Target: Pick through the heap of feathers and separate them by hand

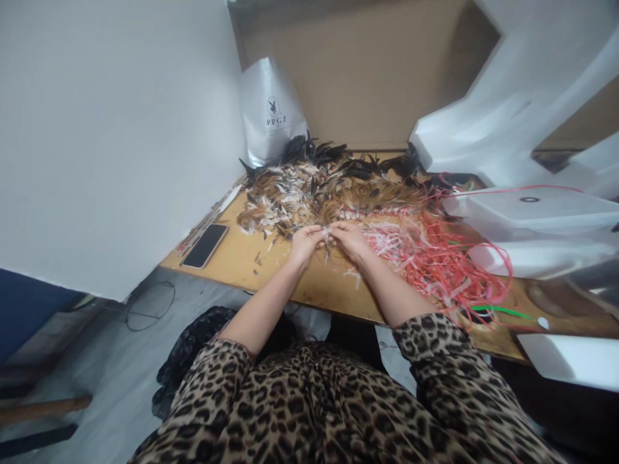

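My left hand (307, 243) and my right hand (349, 237) meet above the wooden table's near half, fingertips almost touching. Both pinch a small pale feather bundle (325, 233), largely covered by the fingers; its exact make-up is too small to tell. Right behind the fingertips spreads a heap of brown, cream and black feathers (285, 193). To the right of my right hand lies a tangled pile of red and white thin strips (430, 258).
A phone (206, 245) lies at the table's (232, 267) left edge. Behind the feathers stands a silvery bag (271, 113). White plastic containers (532, 209) crowd the right side, near a green strip (505, 312). A white panel (120, 129) rises on the left.
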A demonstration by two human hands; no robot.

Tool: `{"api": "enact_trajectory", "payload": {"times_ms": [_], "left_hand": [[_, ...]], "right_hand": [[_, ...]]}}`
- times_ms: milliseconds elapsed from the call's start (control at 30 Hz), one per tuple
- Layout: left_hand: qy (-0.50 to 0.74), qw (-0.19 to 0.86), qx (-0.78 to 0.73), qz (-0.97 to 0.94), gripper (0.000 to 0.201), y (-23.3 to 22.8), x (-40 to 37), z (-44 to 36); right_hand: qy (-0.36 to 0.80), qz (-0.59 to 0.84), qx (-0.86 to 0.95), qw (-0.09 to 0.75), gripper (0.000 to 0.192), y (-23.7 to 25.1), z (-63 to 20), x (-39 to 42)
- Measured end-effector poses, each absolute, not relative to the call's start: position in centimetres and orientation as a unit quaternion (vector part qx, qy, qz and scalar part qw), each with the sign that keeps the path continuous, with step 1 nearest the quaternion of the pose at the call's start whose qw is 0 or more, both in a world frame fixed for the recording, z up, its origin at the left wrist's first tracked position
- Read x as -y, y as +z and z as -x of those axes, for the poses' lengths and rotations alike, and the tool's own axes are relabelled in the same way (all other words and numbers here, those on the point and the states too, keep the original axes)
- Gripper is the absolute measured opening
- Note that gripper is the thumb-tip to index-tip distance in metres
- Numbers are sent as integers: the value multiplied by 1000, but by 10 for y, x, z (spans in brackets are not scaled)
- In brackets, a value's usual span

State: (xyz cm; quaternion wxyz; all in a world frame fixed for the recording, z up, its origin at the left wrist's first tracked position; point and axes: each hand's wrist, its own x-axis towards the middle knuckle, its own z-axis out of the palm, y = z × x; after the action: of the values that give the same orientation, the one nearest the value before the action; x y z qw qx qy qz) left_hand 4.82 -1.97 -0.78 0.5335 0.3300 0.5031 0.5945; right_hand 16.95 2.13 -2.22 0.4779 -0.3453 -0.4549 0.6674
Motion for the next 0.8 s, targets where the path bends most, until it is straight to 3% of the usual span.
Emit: {"api": "enact_trajectory", "payload": {"times_ms": [333,800], "left_hand": [[605,410,-523,-440,21,-16,16,-42],[534,503,-489,-471,29,-5,8,-34]], "right_hand": [[595,375,536,467,32,-7,-168,-12],[582,392,561,440,26,-7,-181,-20]]}}
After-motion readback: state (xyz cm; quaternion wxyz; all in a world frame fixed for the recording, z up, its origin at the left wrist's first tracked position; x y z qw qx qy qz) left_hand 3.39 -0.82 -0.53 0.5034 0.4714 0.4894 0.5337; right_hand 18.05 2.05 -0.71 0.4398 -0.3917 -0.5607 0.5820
